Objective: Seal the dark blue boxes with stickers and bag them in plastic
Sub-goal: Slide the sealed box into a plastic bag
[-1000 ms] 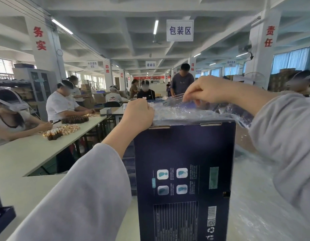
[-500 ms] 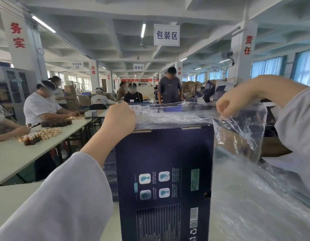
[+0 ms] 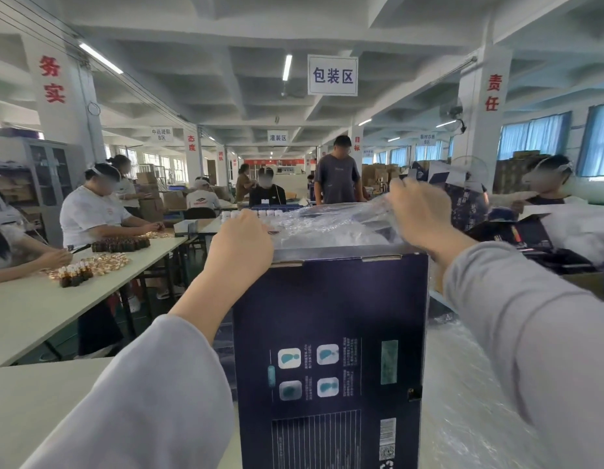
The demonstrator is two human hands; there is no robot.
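One dark blue box (image 3: 331,350), upright at frame centre — my left hand (image 3: 239,242) gripping its top left corner, my right hand (image 3: 422,218) pinching the bag (image 3: 331,225) at top right; best drawn down evenly, corners first.

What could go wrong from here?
The thin plastic bag is bunched on top of the box; it may snag on the upper corners and tear if the right hand pulls hard. The box stands tall on end, steadied only by the left hand at one corner, so a tug might tip it.
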